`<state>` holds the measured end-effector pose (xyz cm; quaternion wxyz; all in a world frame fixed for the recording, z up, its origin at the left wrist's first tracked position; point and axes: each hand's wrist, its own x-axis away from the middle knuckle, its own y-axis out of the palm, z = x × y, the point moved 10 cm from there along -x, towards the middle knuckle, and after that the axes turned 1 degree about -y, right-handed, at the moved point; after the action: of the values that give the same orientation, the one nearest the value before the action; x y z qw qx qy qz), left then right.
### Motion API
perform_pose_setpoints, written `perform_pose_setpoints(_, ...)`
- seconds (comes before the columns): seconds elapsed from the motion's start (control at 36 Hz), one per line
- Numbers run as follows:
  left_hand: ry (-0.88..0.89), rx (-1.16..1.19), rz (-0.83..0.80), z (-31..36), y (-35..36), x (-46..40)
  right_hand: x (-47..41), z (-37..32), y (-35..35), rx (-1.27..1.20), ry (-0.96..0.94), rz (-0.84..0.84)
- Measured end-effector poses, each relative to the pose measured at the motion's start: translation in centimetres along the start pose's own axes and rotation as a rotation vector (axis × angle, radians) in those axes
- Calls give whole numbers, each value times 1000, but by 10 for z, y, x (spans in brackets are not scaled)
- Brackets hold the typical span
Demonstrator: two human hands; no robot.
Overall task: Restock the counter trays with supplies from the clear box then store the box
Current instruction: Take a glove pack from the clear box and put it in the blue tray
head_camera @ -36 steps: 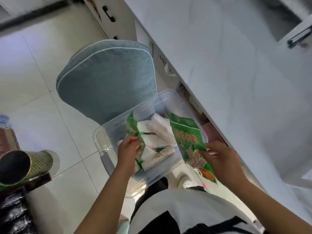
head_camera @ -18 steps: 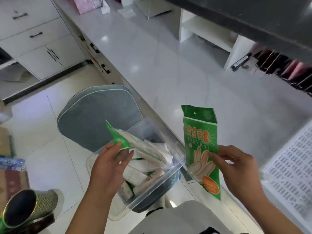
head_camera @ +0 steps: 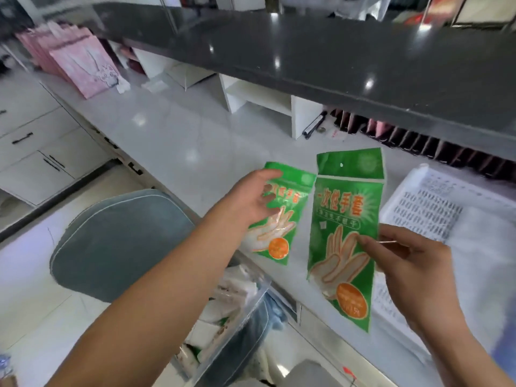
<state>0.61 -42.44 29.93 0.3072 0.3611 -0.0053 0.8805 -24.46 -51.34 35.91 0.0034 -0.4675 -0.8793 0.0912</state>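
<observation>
My right hand (head_camera: 413, 272) pinches a green glove packet (head_camera: 344, 236) at its right edge and holds it upright above the white counter (head_camera: 178, 141). My left hand (head_camera: 251, 201) grips a second, smaller-looking green glove packet (head_camera: 282, 219) by its upper left side, over the counter's front edge. The clear box (head_camera: 237, 325) sits low between my arms, below the counter edge, with several white and green packets inside. A white perforated tray (head_camera: 435, 208) lies on the counter at the right, just beyond my right hand.
A blue-grey chair back (head_camera: 117, 241) stands to the left of the box. A dark raised countertop (head_camera: 335, 65) overhangs white shelves at the back. Pink bags (head_camera: 83, 62) stand at the far left of the counter. White drawers (head_camera: 36, 152) line the left wall.
Both hands have risen from the box to counter height. My left hand has lifted a second green packet out of the box. The view has tilted up toward the counter and tray.
</observation>
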Motion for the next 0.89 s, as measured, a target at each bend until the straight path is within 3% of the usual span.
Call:
perform_pose_setpoints(0.11, 81, -244, 74, -12, -3, -36, 11, 12, -34, -34, 39, 75)
perform_pose_setpoints(0.22, 216, -655, 212, -19, -38, -59, 23, 30, -57, -85, 110, 126)
perform_pose_setpoints(0.36, 122, -988, 229, -31, -66, -81, 37, 45, -69, -105, 177, 137)
perform_pose_setpoints(0.58, 79, -1091, 244, -20, -68, -111, 47, 45, -75, -84, 225, 216)
perform_pose_setpoints(0.89, -120, -683, -190, -37, -58, -110, 35, 11, -38, -73, 217, 125)
